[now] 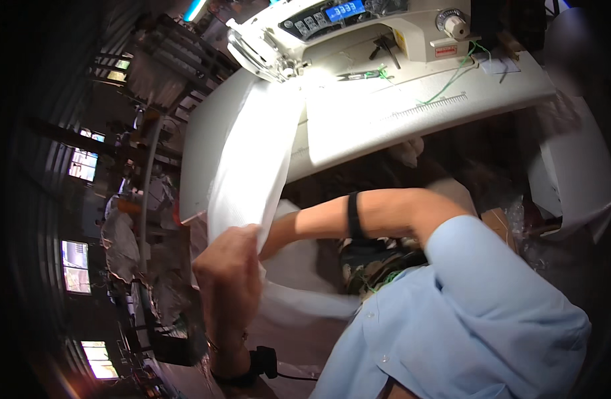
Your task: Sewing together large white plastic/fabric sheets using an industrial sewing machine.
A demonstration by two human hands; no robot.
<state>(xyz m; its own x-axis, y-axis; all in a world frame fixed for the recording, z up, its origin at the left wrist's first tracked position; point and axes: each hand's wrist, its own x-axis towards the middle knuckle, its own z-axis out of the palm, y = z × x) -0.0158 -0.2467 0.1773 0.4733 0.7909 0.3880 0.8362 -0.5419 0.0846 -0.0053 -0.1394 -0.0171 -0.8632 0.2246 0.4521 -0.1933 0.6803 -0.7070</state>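
**White cloth strip drawn off the sewing worktop**

A long white cloth strip (252, 166) hangs from the sewing machine (345, 33) over the edge of the white worktop (412, 113), likely kept taut so it feeds straight. The left hand (229, 266) grips its lower end, fingers (249, 233) closed around the cloth edge. The right hand (269, 243) reaches in behind the strip; it is hidden by the cloth, so I cannot tell its grip. Green thread (452, 80) lies on the worktop.

One head-worn view looks down, tilted, close over the left hand (229, 279) (fisheye bends edges), sewing machine (358, 33) beyond.
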